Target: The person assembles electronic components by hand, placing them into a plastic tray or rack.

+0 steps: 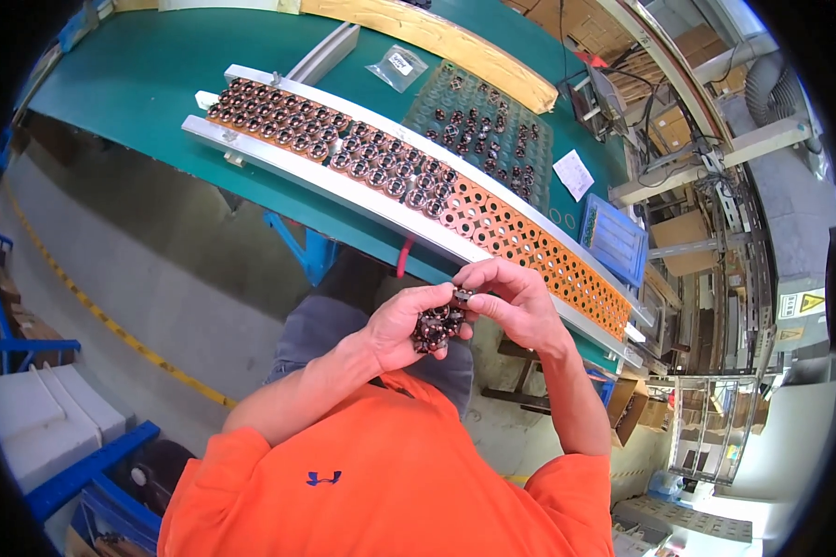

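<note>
My left hand is cupped, palm up, around a small heap of dark, copper-toned ring-shaped parts. My right hand meets it from the other side, thumb and finger pinching one such part above the heap. Both hands are just in front of a long metal-railed fixture. Its left half carries rows of shiny ring-shaped parts standing close together. To the right, an orange perforated board lies bare between the rails, its holes showing.
Behind the fixture, a translucent tray on the green table holds scattered similar parts. Near it lie a plastic bag, a paper slip and a blue bin. A wooden strip runs along the back.
</note>
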Motion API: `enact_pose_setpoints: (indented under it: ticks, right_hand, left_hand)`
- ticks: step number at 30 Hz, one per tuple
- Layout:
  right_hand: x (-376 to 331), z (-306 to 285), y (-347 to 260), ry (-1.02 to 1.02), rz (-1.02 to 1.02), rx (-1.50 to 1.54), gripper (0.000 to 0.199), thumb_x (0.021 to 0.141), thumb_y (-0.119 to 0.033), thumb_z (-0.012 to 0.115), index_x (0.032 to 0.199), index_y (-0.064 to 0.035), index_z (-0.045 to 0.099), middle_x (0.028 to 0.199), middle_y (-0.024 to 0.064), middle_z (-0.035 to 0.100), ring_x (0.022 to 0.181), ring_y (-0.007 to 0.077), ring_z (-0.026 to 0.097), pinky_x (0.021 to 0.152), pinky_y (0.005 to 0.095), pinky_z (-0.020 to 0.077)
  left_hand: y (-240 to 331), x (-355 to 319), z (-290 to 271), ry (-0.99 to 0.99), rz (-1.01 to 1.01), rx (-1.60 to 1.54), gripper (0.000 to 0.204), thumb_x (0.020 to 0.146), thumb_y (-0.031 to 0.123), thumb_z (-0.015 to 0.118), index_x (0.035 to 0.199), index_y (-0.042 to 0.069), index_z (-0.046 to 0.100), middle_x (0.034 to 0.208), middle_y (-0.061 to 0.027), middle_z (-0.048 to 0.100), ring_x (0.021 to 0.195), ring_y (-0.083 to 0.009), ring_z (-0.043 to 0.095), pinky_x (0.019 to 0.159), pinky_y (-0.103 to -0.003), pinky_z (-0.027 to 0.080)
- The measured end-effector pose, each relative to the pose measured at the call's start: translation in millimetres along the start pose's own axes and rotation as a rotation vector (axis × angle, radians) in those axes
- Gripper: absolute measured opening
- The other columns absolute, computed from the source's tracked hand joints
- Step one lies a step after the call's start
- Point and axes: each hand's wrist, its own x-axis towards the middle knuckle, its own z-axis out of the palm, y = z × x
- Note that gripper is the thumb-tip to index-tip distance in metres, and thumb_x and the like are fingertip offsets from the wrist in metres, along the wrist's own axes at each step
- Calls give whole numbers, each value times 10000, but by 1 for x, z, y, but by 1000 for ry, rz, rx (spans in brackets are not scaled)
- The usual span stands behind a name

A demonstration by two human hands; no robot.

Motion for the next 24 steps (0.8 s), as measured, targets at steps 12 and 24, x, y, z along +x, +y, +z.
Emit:
enact_pose_setpoints:
  ticks: [12,24]
  right_hand:
    - [2,15,-30,97,58,-687,106,861,-99,680,932,-22,666,855,69,616,764,146,586,677,290,471]
    - [47,-23,-36,344,-260,-883,47,848,-19,627,894,-18,618,869,122,607,805,264,614,712,362,489]
  left_hand:
    - [-8,-2,-1,200,75,104,264,955,266,586,1061,27,623,941,-73,666,817,-180,674,482,-282,546]
    - [1,-4,6,254,115,107,283,954,297,583,1025,28,639,982,-98,662,828,-192,671,475,-292,538]
